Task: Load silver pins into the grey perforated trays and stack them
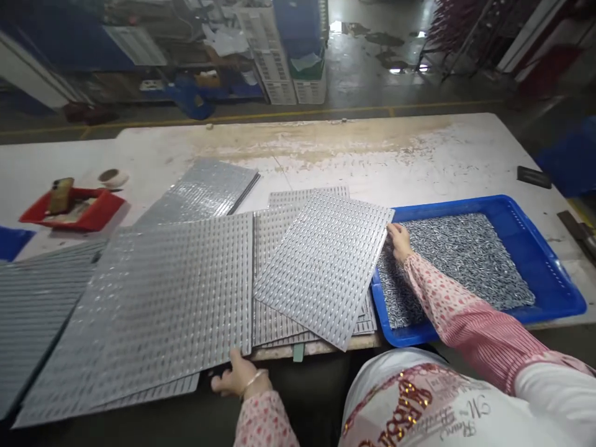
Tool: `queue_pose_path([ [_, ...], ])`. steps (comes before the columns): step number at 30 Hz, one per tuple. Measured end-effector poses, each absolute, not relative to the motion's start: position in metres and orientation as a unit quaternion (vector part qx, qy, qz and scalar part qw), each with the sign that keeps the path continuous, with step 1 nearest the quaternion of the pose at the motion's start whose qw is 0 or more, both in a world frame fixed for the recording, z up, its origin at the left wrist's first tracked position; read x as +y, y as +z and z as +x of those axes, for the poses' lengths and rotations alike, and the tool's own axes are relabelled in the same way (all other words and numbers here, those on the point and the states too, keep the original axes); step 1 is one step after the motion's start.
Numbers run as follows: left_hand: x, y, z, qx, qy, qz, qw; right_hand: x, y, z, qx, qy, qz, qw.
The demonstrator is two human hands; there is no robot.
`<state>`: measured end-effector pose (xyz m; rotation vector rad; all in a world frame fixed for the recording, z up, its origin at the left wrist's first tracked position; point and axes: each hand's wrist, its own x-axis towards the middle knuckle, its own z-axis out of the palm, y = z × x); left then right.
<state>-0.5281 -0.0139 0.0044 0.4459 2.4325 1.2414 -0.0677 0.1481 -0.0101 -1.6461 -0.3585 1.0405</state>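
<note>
A blue plastic tray [526, 230] sat just beyond the right hand's fingers [393, 231], its slotted wall on the far side. It held a flat, even layer of small silvery metal pieces [459, 261], too small to identify exactly.

Directly left of those fingers, an embossed metal sheet [323, 267] lay askew on a stack of similar sheets, its long axis slanting from the far right towards the near edge of the tabletop [372, 146]. One corner of the sheet reached over the tray's rim. A larger embossed sheet [149, 310] lay further left, overhanging the tabletop's near edge above the left hand [239, 375].

The right hand [400, 242] reached forward from a pink patterned sleeve [447, 298], its fingers close together against the edge of the slanted sheet. The left hand's fingers [228, 379] were curled under the larger sheet's near edge; I could not tell whether either hand was clamped on its sheet.

Far left of the left hand's fingers stood a red tray [72, 214] holding a phone [61, 195].
</note>
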Motion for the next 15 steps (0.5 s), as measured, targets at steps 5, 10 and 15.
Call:
queue_pose_path([
  [5,-0.034,0.003,-0.441,0.812,0.450,0.104,0.356,0.216,0.020,-0.026,-0.426,0.244,-0.745,0.452],
  [10,-0.034,0.006,-0.406,0.761,0.447,0.077,0.464,0.300,0.040,-0.055,-0.640,0.287,-0.692,0.172],
  [15,-0.033,0.004,-0.410,0.748,0.431,0.103,0.494,0.342,0.028,-0.103,-0.635,0.328,-0.694,0.091],
])
